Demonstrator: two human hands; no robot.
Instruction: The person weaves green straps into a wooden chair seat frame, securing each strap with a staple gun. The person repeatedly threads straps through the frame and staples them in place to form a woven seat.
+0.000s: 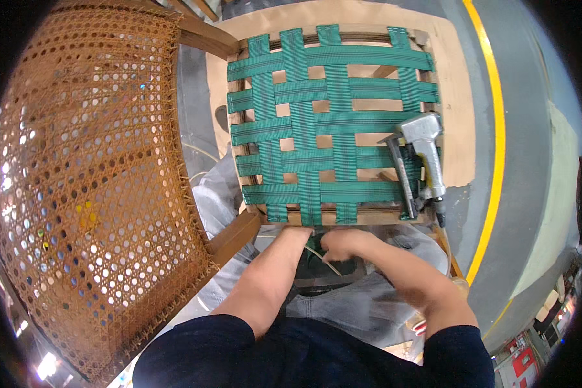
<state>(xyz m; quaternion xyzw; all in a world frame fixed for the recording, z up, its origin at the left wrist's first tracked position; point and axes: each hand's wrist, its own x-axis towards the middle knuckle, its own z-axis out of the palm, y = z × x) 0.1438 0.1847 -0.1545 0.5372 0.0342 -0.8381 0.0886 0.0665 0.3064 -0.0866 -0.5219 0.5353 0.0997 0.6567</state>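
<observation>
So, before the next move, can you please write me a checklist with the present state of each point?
1. Stapler lying on the webbing, both hands off it: ok.
2. Hose joined to the stapler: ok, it seems.
3. Staples loaded: cannot tell.
4. Even spacing, front-to-back straps: not ok; rightmost gap is widest.
5. Left hand grip: cannot tell, mostly hidden at the frame.
6. Right hand grip: cannot tell; fingers curled.
</observation>
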